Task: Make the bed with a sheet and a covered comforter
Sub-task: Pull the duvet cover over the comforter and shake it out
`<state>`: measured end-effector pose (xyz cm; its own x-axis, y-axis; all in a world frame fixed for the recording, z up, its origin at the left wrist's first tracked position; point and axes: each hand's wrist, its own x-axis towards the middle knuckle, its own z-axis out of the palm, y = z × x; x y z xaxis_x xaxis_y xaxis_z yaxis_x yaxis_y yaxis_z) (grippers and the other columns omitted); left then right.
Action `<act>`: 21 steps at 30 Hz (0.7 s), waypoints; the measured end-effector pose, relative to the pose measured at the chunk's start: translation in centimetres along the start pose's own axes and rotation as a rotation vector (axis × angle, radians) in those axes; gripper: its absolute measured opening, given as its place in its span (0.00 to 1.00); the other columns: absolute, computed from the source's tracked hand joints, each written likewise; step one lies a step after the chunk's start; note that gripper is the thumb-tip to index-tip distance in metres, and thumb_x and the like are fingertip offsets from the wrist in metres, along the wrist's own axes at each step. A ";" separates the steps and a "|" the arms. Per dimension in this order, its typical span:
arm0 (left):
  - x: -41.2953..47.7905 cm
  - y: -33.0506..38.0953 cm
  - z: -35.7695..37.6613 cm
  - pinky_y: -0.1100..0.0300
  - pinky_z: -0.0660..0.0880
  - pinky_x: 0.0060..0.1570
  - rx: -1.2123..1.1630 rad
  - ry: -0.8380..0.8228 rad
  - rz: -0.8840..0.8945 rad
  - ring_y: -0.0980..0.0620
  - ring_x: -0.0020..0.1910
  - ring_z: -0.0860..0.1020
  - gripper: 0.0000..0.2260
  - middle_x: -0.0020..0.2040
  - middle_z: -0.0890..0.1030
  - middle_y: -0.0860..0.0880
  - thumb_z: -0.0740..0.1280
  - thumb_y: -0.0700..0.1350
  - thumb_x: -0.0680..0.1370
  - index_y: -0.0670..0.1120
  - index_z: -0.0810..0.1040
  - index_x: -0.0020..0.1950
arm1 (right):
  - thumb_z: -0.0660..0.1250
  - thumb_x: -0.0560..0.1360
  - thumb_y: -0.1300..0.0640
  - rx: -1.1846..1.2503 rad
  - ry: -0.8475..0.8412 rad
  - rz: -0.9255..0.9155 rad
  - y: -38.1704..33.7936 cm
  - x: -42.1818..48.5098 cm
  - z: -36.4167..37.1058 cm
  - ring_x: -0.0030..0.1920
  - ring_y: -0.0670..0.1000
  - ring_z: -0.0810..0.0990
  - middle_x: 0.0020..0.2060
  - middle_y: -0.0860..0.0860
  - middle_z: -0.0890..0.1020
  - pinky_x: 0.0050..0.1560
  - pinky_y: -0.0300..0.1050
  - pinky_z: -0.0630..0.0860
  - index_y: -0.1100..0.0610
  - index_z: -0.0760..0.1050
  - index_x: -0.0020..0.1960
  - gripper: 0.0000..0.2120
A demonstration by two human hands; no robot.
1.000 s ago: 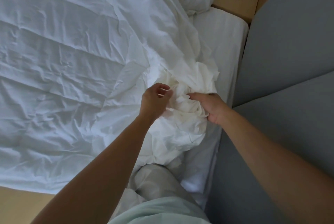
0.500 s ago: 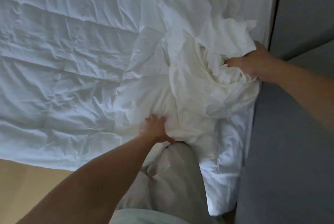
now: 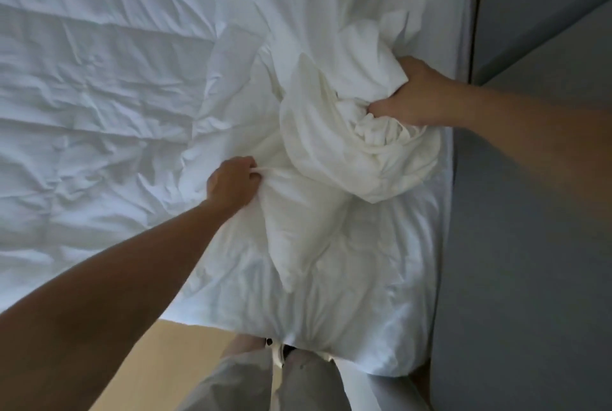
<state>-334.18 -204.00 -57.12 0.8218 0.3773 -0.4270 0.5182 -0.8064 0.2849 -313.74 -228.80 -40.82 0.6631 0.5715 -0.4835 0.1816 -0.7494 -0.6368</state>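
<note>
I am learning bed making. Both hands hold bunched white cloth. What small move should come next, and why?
Probably pull the hands apart to spread the cloth. The left hand pinches a fold of it, the right hand grips it, and it lies crumpled near the wall.

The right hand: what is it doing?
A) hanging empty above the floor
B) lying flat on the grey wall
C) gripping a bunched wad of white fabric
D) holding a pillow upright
C: the right hand has its fingers curled into the bunched white fabric.
</note>
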 end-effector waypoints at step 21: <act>-10.7 10.9 7.0 0.36 0.68 0.63 -1.479 -0.883 -0.830 0.40 0.67 0.73 0.28 0.69 0.75 0.45 0.77 0.58 0.69 0.52 0.74 0.66 | 0.78 0.71 0.58 0.366 0.001 0.174 -0.5 -0.4 2.2 0.50 0.38 0.74 0.51 0.37 0.74 0.39 0.22 0.67 0.52 0.65 0.74 0.37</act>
<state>-338.99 -219.97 -55.44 0.2071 -0.2820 -0.9368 0.8115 0.5844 0.0036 -315.67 -227.87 -41.64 0.6621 0.4457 -0.6025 -0.2043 -0.6662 -0.7172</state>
